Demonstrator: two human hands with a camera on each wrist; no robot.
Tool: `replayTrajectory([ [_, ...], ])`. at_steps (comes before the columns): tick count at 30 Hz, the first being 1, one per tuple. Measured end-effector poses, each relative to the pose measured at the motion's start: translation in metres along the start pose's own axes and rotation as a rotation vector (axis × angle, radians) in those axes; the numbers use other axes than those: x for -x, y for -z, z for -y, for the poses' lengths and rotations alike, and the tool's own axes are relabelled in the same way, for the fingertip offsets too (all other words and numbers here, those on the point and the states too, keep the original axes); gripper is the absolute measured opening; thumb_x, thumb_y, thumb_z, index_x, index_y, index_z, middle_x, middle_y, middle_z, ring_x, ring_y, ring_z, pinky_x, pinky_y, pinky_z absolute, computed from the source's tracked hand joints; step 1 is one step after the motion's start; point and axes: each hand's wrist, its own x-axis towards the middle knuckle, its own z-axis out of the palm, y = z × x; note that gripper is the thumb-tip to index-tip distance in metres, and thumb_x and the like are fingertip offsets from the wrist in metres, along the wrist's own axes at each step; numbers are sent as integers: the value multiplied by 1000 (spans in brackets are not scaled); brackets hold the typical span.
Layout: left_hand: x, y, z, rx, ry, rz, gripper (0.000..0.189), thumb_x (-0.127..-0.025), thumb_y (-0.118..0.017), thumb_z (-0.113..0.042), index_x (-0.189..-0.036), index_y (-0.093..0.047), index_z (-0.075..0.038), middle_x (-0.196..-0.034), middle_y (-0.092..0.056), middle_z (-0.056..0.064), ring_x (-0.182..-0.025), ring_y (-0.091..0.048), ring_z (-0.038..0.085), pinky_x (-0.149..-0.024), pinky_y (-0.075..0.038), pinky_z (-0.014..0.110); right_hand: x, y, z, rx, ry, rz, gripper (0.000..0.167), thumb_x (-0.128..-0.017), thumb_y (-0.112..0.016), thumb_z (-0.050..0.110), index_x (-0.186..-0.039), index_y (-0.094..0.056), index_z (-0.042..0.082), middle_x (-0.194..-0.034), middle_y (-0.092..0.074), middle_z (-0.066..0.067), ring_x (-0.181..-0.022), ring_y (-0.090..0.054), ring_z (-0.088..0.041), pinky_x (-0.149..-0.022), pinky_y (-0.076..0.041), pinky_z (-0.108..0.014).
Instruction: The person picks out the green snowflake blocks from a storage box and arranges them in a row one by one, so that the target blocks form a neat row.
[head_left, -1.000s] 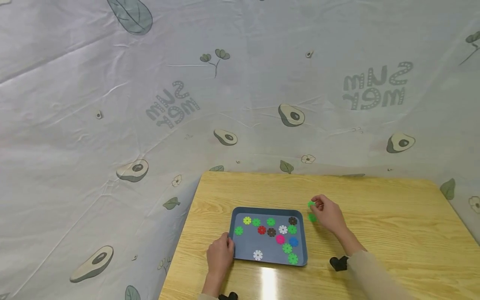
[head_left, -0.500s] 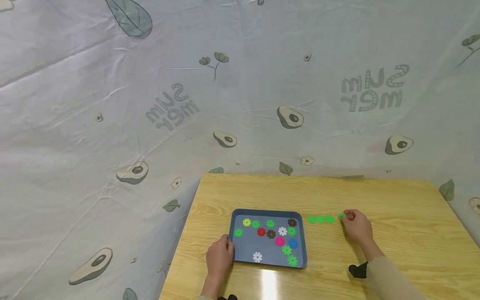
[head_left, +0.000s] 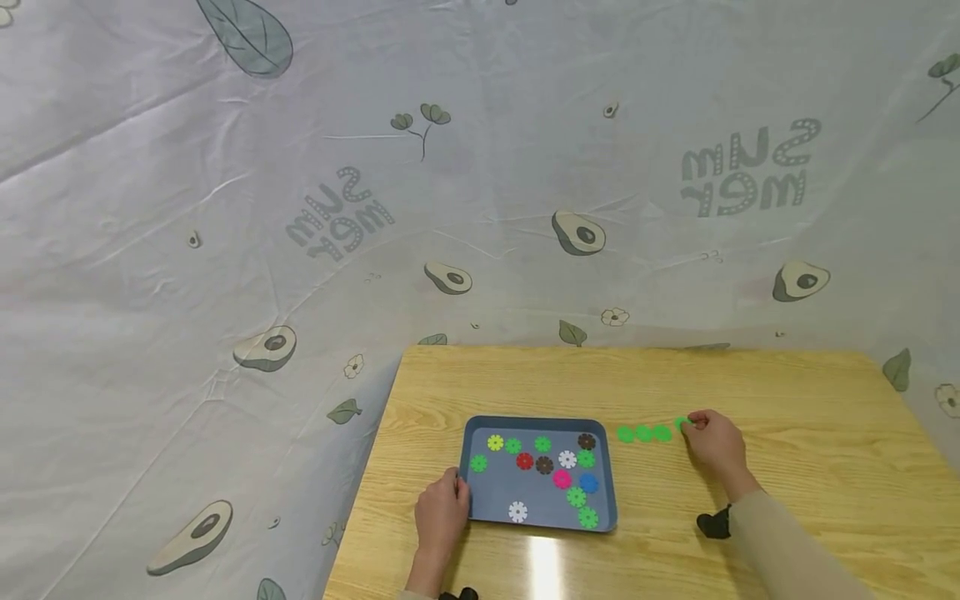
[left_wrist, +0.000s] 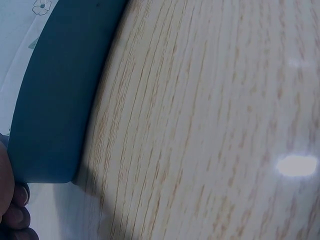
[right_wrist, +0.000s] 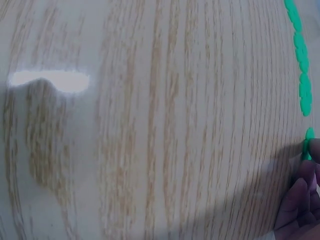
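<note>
My left hand (head_left: 441,510) grips the left rim of a blue-grey tray (head_left: 491,518); in the left wrist view the fingertips (left_wrist: 20,194) curl by the corner of its wall (left_wrist: 55,100). Several notched plastic discs lie flat in the tray, among them a yellow disc (head_left: 496,442), a red disc (head_left: 524,461) and a pink disc (head_left: 562,479). Right of it, three green discs (head_left: 644,433) form a row on the table. Just beyond the row's right end, my right hand (head_left: 718,446) pinches another green disc (right_wrist: 308,142), partly hidden by the fingers and separated from the row by a small gap.
The wooden table (head_left: 825,467) extends to the right of the discs. Behind it and at the left hangs a pale printed sheet (head_left: 510,183). A bright light reflection shows on the tabletop in front of the tray.
My right hand has gone from above the row's left end to beyond its right end, with a green disc in its fingers. The row has come into view. My left hand has stayed on the tray.
</note>
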Motion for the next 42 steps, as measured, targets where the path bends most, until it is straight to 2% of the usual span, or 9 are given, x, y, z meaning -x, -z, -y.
replayTrajectory([
  [6, 2, 1, -1, 8, 5, 13, 7, -92, -70, -10, -96, -74, -7, -63, -60, -2, -47, -41, 8, -42, -36, 28, 0, -2, -4, 13, 16, -1, 42, -104, -58, 26, -124, -61, -11, -112, -63, -28, -100, -61, -43, -76, -46, -50],
  [13, 3, 1, -1, 0, 13, 19, 9, -93, -71, -10, -98, -75, -5, -64, -63, 0, -47, -41, 7, -42, -36, 28, 3, -3, -5, 21, 37, 19, 43, -103, -58, 27, -123, -63, -11, -115, -64, -30, -105, -61, -46, -80, -48, -54],
  [19, 6, 2, -1, 7, 37, 40, 9, -92, -71, -10, -97, -75, -4, -63, -61, -1, -47, -41, 8, -42, -36, 28, 7, -3, -3, 17, 41, 46, 42, -103, -58, 26, -122, -63, -11, -112, -65, -27, -101, -62, -44, -79, -49, -53],
  [22, 7, 3, -1, 7, 39, 40, 10, -92, -71, -10, -99, -75, -3, -63, -62, 0, -47, -41, 7, -42, -37, 28, 7, -4, -3, 9, 58, 27, 43, -104, -56, 27, -122, -63, -11, -112, -65, -27, -101, -62, -42, -79, -49, -51],
  [25, 7, 2, 0, 7, 33, 34, 10, -92, -71, -10, -99, -75, -3, -63, -61, -1, -47, -40, 7, -42, -36, 27, 6, -5, 2, -5, 97, -24, 41, -104, -56, 28, -121, -64, -8, -108, -66, -22, -95, -63, -37, -76, -48, -45],
  [29, 4, 2, 1, 3, 28, 34, 11, -93, -71, -9, -100, -75, -3, -62, -60, -2, -46, -40, 6, -42, -35, 26, 7, -7, 32, -29, 178, -66, 35, -104, -59, 24, -121, -66, -5, -102, -65, -14, -91, -64, -31, -71, -48, -40],
  [33, 2, 3, 2, 7, 29, 26, 12, -92, -71, -9, -101, -76, -2, -64, -62, -1, -46, -40, 6, -42, -35, 27, 13, -24, 83, -74, 267, -27, 33, -104, -62, 22, -124, -66, -4, -103, -65, -13, -93, -65, -31, -74, -51, -43],
  [38, 0, 2, 2, 13, 29, 29, 14, -93, -70, -11, -103, -76, -3, -65, -63, -1, -47, -41, 6, -43, -36, 27, 25, -71, 139, -89, 370, 31, 21, -99, -69, 17, -113, -71, 1, -95, -65, -5, -82, -62, -19, -72, -51, -38],
  [42, -2, -1, 0, 13, 19, 31, 14, -94, -70, -11, -104, -76, -4, -66, -65, -1, -48, -43, 6, -44, -38, 27, 39, -115, 179, -47, 462, 140, 17, -95, -73, 15, -109, -73, 6, -93, -64, 0, -78, -57, -13, -71, -49, -37],
])
